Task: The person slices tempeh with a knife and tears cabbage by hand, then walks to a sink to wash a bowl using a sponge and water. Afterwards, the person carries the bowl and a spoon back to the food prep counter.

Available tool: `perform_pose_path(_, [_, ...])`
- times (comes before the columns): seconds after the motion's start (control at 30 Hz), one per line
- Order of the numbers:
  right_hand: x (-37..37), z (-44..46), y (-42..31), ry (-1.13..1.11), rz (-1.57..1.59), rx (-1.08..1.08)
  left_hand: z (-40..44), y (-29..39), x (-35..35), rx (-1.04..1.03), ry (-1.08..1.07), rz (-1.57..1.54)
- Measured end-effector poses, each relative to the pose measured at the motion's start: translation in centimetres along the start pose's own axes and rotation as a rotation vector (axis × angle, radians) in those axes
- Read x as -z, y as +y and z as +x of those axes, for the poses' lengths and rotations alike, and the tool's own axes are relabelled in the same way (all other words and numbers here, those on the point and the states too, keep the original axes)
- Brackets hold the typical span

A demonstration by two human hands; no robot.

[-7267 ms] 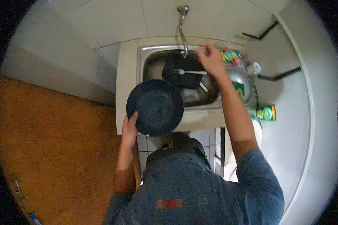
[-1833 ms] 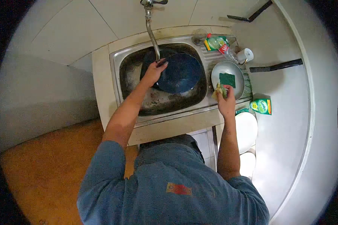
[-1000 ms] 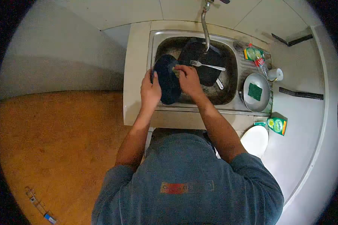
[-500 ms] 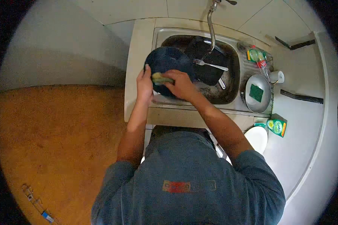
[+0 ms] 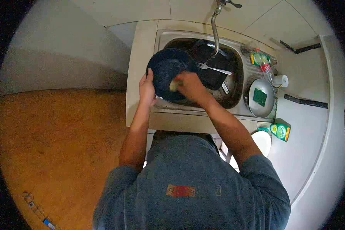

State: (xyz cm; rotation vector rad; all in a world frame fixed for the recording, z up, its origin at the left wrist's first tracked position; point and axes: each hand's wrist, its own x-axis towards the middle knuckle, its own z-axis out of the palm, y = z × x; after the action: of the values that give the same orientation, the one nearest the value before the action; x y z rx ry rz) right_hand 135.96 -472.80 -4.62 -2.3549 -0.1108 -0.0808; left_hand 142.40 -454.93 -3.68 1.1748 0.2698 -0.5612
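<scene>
Plate (image 5: pixel 170 66): dark, round, mottled, rim in the left hand (image 5: pixel 147 89).

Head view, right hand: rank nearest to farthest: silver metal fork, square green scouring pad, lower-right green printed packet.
1. Silver metal fork, in the sink, right of the right hand.
2. Square green scouring pad, in the grey round pan.
3. Green printed packet, lower right, past the pan.

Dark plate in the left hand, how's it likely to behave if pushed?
The dark plate looks unbent, so it's probably stiff. The left hand holds only one side, so it might tip. Pale smears suggest it may be slippery.
</scene>
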Motion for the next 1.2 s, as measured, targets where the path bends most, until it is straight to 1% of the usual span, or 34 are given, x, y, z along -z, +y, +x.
perform_pose_path(0.03, [-0.3, 0.5, 0.6, 0.102, -0.079, -0.039, 0.0, -0.3, 0.0, 0.003, 0.000, 0.000])
perform_pose_path(0.07, [-0.9, 1.1, 1.0, 0.104, -0.078, -0.039, 0.0, -0.7, -0.2, -0.068, -0.003, 0.105])
perform_pose_path(0.1, [-1.7, 2.0, 0.8, 0.280, -0.083, -0.027, 0.0, -1.1, -0.7, -0.140, -0.007, 0.208])
perform_pose_path(0.13, [-2.1, 2.8, 0.3, 0.454, -0.089, -0.014, -1.0, -0.3, -2.3, -0.121, 0.014, 0.166])
perform_pose_path(0.17, [-2.4, 2.9, -0.2, 0.451, -0.090, -0.009, -0.8, -0.3, -2.3, -0.123, 0.016, 0.162])
perform_pose_path(0.23, [-3.2, 1.9, -1.7, 0.118, 0.109, 0.043, -0.5, -0.3, -2.0, -0.147, 0.069, 0.240])
perform_pose_path(0.27, [-3.4, 1.2, -1.1, 0.026, 0.182, 0.091, -0.2, -0.1, -1.8, -0.146, 0.067, 0.243])
perform_pose_path(0.3, [-3.3, 0.5, -0.2, 0.028, 0.181, 0.089, -0.1, 0.4, -1.4, -0.078, 0.073, 0.164])
perform_pose_path(0.33, [-3.0, -0.3, 0.9, 0.002, 0.073, 0.072, 0.1, 0.8, -1.1, -0.008, 0.078, 0.086])
perform_pose_path(0.37, [-2.6, -1.0, 1.9, -0.025, -0.036, 0.055, 0.6, 0.6, -0.6, -0.005, 0.076, 0.086])
perform_pose_path(0.4, [-0.7, -0.7, 1.4, -0.013, -0.146, -0.001, 1.2, 0.0, 0.1, -0.023, 0.029, 0.094])
perform_pose_path(0.43, [-0.7, -0.2, 1.6, -0.017, -0.146, -0.002, 1.2, -0.1, 0.2, -0.041, -0.017, 0.103])
perform_pose_path(0.47, [-0.8, 0.8, 1.7, 0.147, -0.127, -0.074, 1.0, -0.5, 0.0, -0.036, -0.017, 0.104])
perform_pose_path(0.5, [-1.0, 1.8, 1.8, 0.315, -0.111, -0.144, 0.7, -0.5, -1.0, -0.029, 0.005, 0.228])
perform_pose_path(0.53, [-1.5, 2.8, 1.5, 0.395, -0.104, -0.103, 0.5, -0.5, -1.6, -0.022, 0.025, 0.352])
perform_pose_path(0.57, [-2.2, 3.2, 1.1, 0.397, -0.107, -0.101, 1.2, -1.2, -1.6, -0.024, 0.023, 0.349])
perform_pose_path(0.63, [-3.4, 3.0, -0.2, 0.336, 0.089, 0.100, 2.2, -2.1, -1.7, -0.131, -0.004, 0.285])
perform_pose_path(0.67, [-3.4, 2.1, -0.5, 0.235, 0.123, 0.147, 2.4, -2.3, -1.2, -0.122, 0.053, 0.242])
perform_pose_path(0.7, [-2.9, 1.3, -0.3, 0.240, 0.123, 0.144, 1.7, -1.1, -1.5, -0.121, 0.048, 0.246])
perform_pose_path(0.77, [-1.1, -0.5, 0.7, -0.075, -0.030, 0.007, 0.5, 1.3, -1.7, 0.009, 0.043, 0.146])
perform_pose_path(0.8, [-2.2, -0.2, 3.7, -0.078, -0.201, -0.063, 0.9, 1.0, -1.0, 0.005, -0.035, 0.125])
perform_pose_path(0.83, [-1.8, 0.1, 3.4, -0.082, -0.201, -0.064, 0.3, 1.0, -1.6, 0.007, -0.033, 0.124])
perform_pose_path(0.9, [-1.1, 1.0, 2.6, 0.305, -0.019, -0.106, -0.6, 0.9, -3.1, -0.045, 0.023, 0.346])
perform_pose_path(0.93, [-1.7, 2.0, 1.5, 0.363, -0.079, -0.140, 0.1, 0.0, -2.7, -0.047, 0.021, 0.347])
perform_pose_path(0.97, [-1.8, 2.4, 0.7, 0.365, -0.081, -0.138, 1.7, -1.7, -1.9, -0.029, -0.005, 0.348])
perform_pose_path(1.03, [-2.4, 1.8, -0.8, 0.171, 0.138, 0.031, 1.5, -1.1, -2.3, -0.012, -0.030, 0.352])
perform_pose_path(1.07, [-2.2, 0.8, -0.9, 0.094, 0.087, 0.110, 1.4, -0.5, -2.1, 0.005, -0.002, 0.274])
perform_pose_path(1.1, [-1.3, -0.2, -0.4, 0.099, 0.087, 0.106, 0.9, 0.2, -2.5, 0.023, 0.026, 0.195])
perform_pose_path(1.17, [0.7, -1.8, 0.6, -0.102, 0.117, 0.090, 2.6, 0.0, -1.1, 0.016, -0.008, 0.154])
perform_pose_path(1.2, [0.7, -1.5, 1.1, -0.105, 0.116, 0.087, 2.8, 0.1, -1.0, 0.022, -0.039, 0.182])
